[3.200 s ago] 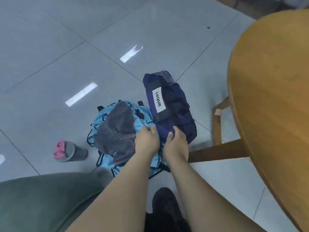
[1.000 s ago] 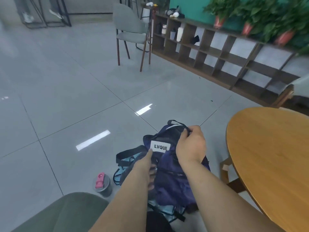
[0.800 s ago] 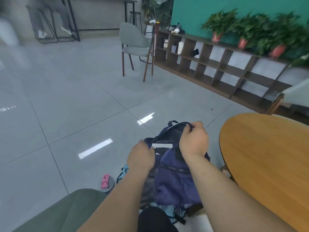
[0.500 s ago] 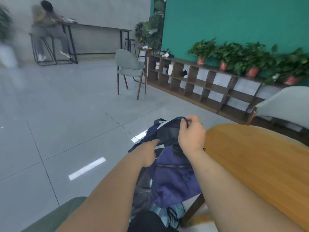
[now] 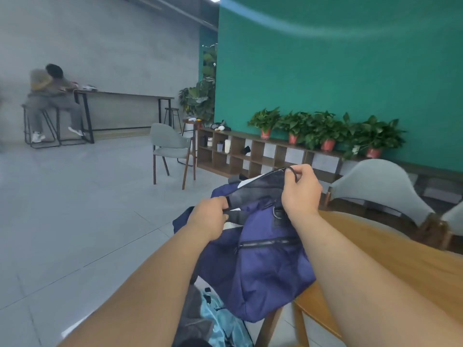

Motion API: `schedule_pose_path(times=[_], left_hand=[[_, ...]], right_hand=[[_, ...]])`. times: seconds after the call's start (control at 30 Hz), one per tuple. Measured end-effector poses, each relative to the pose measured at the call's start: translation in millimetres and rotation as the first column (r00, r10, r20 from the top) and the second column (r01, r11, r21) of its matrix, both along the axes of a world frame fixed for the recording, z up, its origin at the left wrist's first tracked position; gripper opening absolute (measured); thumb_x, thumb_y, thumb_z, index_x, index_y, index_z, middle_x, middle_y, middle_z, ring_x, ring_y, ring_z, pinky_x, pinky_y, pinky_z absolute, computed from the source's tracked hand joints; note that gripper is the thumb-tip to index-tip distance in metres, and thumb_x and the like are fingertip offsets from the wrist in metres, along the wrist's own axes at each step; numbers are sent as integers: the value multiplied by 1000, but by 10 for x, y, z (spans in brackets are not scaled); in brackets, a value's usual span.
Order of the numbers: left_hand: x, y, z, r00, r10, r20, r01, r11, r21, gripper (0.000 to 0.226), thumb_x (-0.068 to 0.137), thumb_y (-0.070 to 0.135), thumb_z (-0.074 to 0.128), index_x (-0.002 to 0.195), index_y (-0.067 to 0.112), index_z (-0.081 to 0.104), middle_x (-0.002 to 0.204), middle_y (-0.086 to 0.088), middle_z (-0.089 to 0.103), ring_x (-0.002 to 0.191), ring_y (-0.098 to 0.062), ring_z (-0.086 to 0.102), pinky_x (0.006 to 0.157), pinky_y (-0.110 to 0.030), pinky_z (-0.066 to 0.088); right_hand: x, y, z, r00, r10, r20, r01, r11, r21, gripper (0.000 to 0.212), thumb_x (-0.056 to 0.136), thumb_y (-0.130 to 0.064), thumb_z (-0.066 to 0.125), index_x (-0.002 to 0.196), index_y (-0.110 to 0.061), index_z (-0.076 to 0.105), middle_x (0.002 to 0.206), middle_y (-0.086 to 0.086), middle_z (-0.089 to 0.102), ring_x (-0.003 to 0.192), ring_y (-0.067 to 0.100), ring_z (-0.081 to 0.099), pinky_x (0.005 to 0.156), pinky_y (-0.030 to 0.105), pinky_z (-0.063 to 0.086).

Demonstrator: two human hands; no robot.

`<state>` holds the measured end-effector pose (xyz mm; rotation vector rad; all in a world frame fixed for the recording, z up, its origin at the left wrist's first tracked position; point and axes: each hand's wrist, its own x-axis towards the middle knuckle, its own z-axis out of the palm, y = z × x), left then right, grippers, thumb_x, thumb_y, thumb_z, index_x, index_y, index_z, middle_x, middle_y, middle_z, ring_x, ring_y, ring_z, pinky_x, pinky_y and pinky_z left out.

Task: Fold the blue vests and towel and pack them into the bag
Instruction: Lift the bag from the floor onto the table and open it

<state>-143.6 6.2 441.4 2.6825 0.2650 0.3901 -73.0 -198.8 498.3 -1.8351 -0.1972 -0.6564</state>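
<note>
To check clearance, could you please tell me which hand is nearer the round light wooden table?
Right. The right hand, pinching the top loop of the navy fabric bag, is just left of the round wooden table; the left hand grips a bag strap further left.

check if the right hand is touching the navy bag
Touching. The head view shows the right hand pinching the black loop at the top of the navy bag, thumb and fingers closed on it, holding the bag up.
</note>
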Motion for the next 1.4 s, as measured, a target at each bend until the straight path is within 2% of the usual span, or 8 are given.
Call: schedule_pose_path(times=[0.17,0.3,0.43,0.57,0.73,0.93,1.27,1.4], left_hand=[[105,-659,592,930,-81,358,80,997,18,9,98,17,66,102,25,65,91,-1,72,85,-25,66,75,-41,55],[251,-1299,855,877,-98,470,209,959,-190,15,94,21,66,101,32,74,93,12,77,90,-11,70,82,-30,55],[479,-2094,892,886,-172,431,379,805,-457,28,85,53,45,93,47,71,86,22,75,92,-14,74,80,-46,62],[738,-3014,826,881,-241,408,447,709,-546,37,73,76,62,90,45,69,92,23,74,92,-11,75,82,-48,63],[1053,-4071,654,878,-361,313,477,614,-630,37,57,54,68,93,44,68,105,14,72,91,-20,76,86,-48,63],[1273,-5309,486,797,-548,254,571,544,-615,27,85,25,72,100,46,64,119,8,63,104,-24,73,93,-49,61],[1193,-7016,552,569,-785,244,746,368,-555,32,99,40,64,128,50,54,147,6,54,128,-23,60,102,-50,56],[1033,-7442,362,497,-854,156,792,372,-485,38,103,31,54,139,40,52,148,4,56,130,-24,59,111,-42,48]], right_hand=[[19,-850,187,991,-121,60,122,992,-11,12,105,-26,54,107,-18,62,94,-3,68,91,23,60,76,31,37],[-41,-1610,246,965,-250,73,245,967,73,13,106,-26,53,108,-15,61,95,-3,66,91,23,59,76,32,37],[-133,-2318,217,916,-392,88,376,913,158,6,106,-26,54,104,-21,57,95,-4,64,88,19,55,75,29,34],[-198,-3064,101,846,-527,83,508,842,181,6,106,-28,54,106,-24,58,96,-6,65,89,18,56,78,30,38],[-277,-3975,-64,759,-645,86,631,762,149,5,105,-28,55,100,-29,54,96,-6,67,87,18,57,75,30,37],[-411,-5020,-172,636,-768,75,761,641,99,8,106,-24,55,99,-27,52,95,-9,59,85,14,50,70,24,28],[-777,-6646,-20,382,-913,142,922,387,10,10,104,-24,54,108,-17,60,112,5,68,101,33,61,81,38,39],[-974,-7183,-98,322,-939,121,920,280,-274,16,105,-32,51,111,-18,57,116,9,64,97,41,62,80,47,46]])
